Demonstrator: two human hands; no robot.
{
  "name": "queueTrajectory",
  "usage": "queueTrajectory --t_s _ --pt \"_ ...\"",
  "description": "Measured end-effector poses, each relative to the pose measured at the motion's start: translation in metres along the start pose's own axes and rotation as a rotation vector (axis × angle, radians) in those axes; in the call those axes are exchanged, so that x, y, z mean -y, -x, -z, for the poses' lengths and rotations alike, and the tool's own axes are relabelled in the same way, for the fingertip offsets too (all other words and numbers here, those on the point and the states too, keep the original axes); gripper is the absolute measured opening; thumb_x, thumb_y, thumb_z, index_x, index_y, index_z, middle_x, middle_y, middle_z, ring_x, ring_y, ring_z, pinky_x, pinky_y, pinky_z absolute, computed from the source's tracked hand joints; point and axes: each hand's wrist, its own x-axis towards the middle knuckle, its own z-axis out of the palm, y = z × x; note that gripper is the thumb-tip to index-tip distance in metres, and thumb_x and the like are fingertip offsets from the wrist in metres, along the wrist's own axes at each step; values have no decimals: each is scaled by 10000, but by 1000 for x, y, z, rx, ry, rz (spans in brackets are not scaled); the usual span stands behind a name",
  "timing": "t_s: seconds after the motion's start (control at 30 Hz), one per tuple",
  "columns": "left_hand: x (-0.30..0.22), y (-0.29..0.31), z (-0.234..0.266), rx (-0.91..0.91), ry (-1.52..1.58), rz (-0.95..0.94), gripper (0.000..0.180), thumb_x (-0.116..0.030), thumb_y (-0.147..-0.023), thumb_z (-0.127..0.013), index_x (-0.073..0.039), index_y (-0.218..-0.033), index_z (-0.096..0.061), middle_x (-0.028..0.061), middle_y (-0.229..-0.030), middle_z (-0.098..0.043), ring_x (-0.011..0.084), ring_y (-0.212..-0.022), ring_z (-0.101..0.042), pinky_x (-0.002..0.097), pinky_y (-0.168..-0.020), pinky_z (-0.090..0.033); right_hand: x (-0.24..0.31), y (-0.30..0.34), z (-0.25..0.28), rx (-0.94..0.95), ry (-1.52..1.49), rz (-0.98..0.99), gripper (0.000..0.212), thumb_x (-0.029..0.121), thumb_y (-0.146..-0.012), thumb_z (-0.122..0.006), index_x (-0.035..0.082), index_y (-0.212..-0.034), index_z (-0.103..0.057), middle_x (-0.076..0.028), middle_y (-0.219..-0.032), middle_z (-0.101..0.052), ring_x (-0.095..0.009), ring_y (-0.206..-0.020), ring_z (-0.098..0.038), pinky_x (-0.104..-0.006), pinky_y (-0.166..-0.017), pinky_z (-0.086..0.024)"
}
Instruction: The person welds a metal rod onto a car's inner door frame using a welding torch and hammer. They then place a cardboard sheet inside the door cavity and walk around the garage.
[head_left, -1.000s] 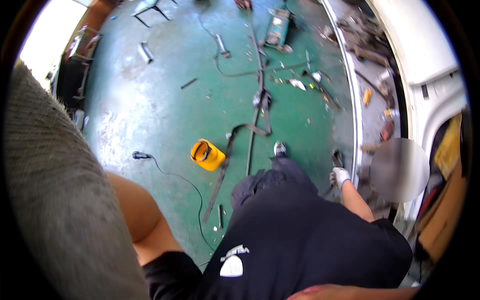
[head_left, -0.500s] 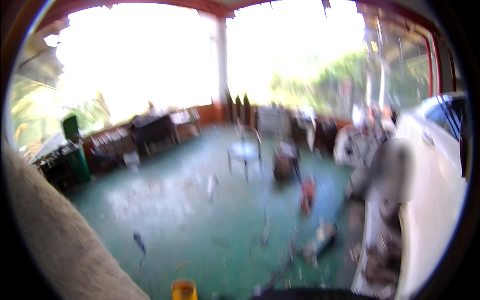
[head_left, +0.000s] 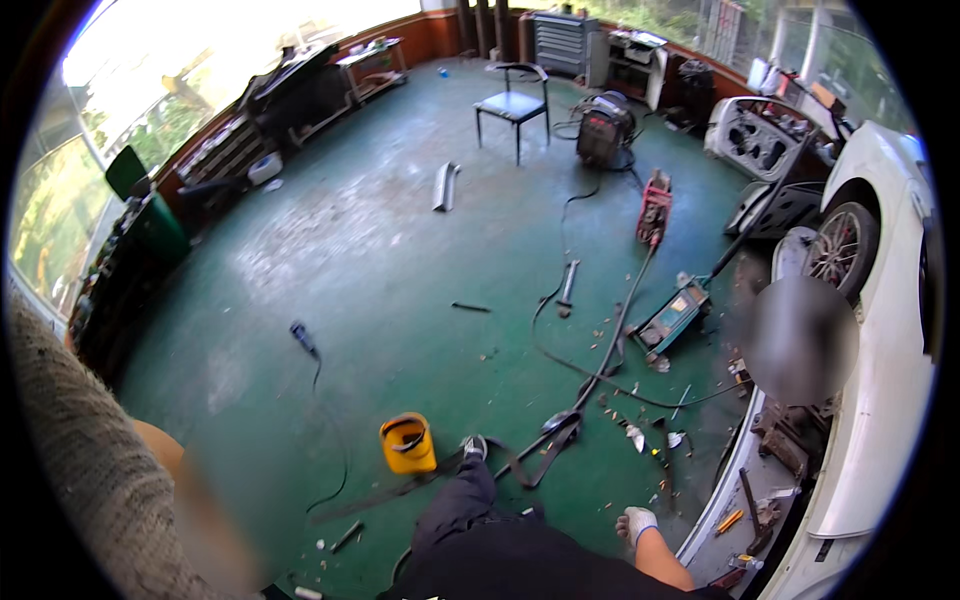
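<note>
My right hand [head_left: 636, 524], in a white knit glove with a blue cuff edge, hangs beside my dark trousers with its fingers curled. Nothing shows in it. It is nearest the parts-strewn floor by the white car [head_left: 868, 460]. Very close at the left rim is beige knitted fabric [head_left: 90, 450], apparently a glove on my raised left hand, with bare skin beside it; its fingers cannot be made out. A yellow bucket [head_left: 409, 458] stands on the green floor just left of my shoe [head_left: 475, 446].
A black hose [head_left: 600, 375] and strap cross the floor ahead. Beyond lie a green floor jack [head_left: 672, 318], a red tool [head_left: 654, 207], a black machine [head_left: 606, 130] and a chair [head_left: 512, 104]. A corded blue tool [head_left: 302, 338] lies left; a hammer [head_left: 755, 515] lies by the car.
My view has tilted down and sharpened, so the floor things sit higher in it. My gloved right hand, my leg and the whole bucket have come into view.
</note>
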Motion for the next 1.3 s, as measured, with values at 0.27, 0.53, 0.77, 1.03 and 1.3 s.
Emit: queueTrajectory --t_s 0.27,0.53,0.77,1.03,1.3 --pt "38 -187 134 -317 -152 -780 616 -141 -874 -810 68 -1393 -552 155 -1315 -641 260 -1239 -599 390 -1098 -443 29 72 -67 -141 -258 227 189 224 -995 -523 155 -830 -463 -41 -610 -449 -199 -500 -482 -364 -466 -382" --pt "297 -120 169 -411 287 390 614 -74 -904 -786 -57 -1470 -548 86 -1337 -645 183 -1230 -605 359 -1081 -473 172 75 -276 81 486 387 164 272 -980 -555 183 -844 -536 -38 -665 -520 -195 -558 -540 -359 -533 -431" --pt "341 416 71 190 -462 1878 745 -571 -967 -476 -115 -1556 -465 152 -1633 -421 347 -1513 -379 410 -1244 -299 290 119 -527 562 1077 610 154 314 -967 -584 208 -856 -600 -35 -714 -582 -191 -609 -590 -356 -591 -473" --pt "132 457 79 -1440 -348 2529 569 -456 -1004 -577 -12 -1355 -640 241 -1326 -679 384 -1197 -682 479 -1004 -524 533 99 -641 419 1507 674 160 362 -952 -617 236 -871 -674 -32 -769 -652 -187 -668 -648 -352 -657 -522" --pt "223 337 -54 -1449 -244 2208 609 -537 -970 -566 -11 -1244 -703 244 -1186 -723 381 -1080 -707 473 -968 -524 758 24 -852 398 2731 2065 183 410 -937 -650 265 -885 -747 -29 -824 -723 -183 -726 -706 -348 -724 -570"
